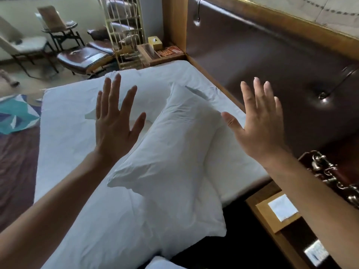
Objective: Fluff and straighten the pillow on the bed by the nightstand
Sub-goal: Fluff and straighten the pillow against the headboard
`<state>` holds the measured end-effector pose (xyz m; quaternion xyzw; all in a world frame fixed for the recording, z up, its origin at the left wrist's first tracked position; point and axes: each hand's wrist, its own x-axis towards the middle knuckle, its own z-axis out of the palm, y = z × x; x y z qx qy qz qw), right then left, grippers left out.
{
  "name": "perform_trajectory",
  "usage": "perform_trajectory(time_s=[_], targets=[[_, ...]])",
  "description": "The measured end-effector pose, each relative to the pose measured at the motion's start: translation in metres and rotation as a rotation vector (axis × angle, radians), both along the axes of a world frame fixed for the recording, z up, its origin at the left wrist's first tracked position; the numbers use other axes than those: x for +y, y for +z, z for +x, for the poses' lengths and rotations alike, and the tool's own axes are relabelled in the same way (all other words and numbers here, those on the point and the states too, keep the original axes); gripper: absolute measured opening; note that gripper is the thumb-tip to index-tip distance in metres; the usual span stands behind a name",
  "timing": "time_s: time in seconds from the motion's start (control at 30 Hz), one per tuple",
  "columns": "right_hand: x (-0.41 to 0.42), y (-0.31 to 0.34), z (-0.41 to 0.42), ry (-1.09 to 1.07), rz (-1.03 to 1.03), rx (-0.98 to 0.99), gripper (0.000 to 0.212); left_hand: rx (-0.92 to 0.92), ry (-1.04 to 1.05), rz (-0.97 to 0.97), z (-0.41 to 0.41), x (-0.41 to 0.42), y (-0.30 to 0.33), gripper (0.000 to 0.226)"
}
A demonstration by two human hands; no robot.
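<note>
A white pillow [171,150] lies slanted on the white bed [64,136], its far end pointing toward the headboard and its near end spread wide over the bed's edge. My left hand [114,121] hovers flat above the bed just left of the pillow, fingers spread, holding nothing. On the pillow's right side my right hand [258,121] is raised in the same way, fingers apart, in front of the headboard. Neither hand touches the pillow. A nightstand [275,220] stands at the lower right beside the bed.
A padded brown headboard [272,61] in a wooden frame runs along the right. The far nightstand [161,53] carries a tissue box [155,42]. Chairs, a footstool [85,57] and a gold rack [124,32] stand beyond the bed. A patterned rug [15,113] lies at left.
</note>
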<state>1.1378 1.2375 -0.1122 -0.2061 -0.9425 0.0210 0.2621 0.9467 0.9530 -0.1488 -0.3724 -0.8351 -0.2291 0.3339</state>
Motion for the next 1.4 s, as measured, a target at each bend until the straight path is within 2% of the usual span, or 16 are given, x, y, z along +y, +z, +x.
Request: perform_trajectory(time_s=[0.2,0.37,0.6,0.7,0.83,1.0,1.17,1.3,1.4], targets=[[0.052,-0.027,-0.051,0.056,-0.143,0.017,0.085,-0.075,0.107,-0.033,0.001,0.017,-0.02,0.058],[0.057,-0.063,-0.079,0.061,-0.264,0.004,0.084,-0.21,0.197,-0.05,-0.016,0.003,-0.055,0.056],[0.047,-0.114,-0.082,-0.038,-0.381,-0.088,0.083,-0.328,0.161,-0.105,-0.046,-0.009,-0.123,0.054],[0.037,-0.143,-0.077,-0.108,-0.432,-0.157,0.084,-0.418,0.152,-0.136,-0.058,-0.01,-0.152,0.056],[0.013,-0.193,-0.072,-0.195,-0.536,-0.245,0.081,-0.633,0.189,-0.133,-0.068,-0.006,-0.182,0.058],[-0.026,-0.263,-0.076,-0.244,-0.711,-0.337,0.086,-0.666,0.208,-0.214,-0.083,-0.005,-0.224,0.06],[-0.058,-0.328,-0.083,-0.275,-0.876,-0.456,0.098,-0.813,0.232,-0.297,-0.103,-0.001,-0.277,0.064],[-0.068,-0.371,-0.089,-0.317,-0.899,-0.521,0.102,-1.008,0.27,-0.218,-0.118,-0.002,-0.324,0.066],[-0.067,-0.393,-0.097,-0.317,-0.927,-0.494,0.103,-1.09,0.289,-0.178,-0.121,-0.006,-0.352,0.069]])
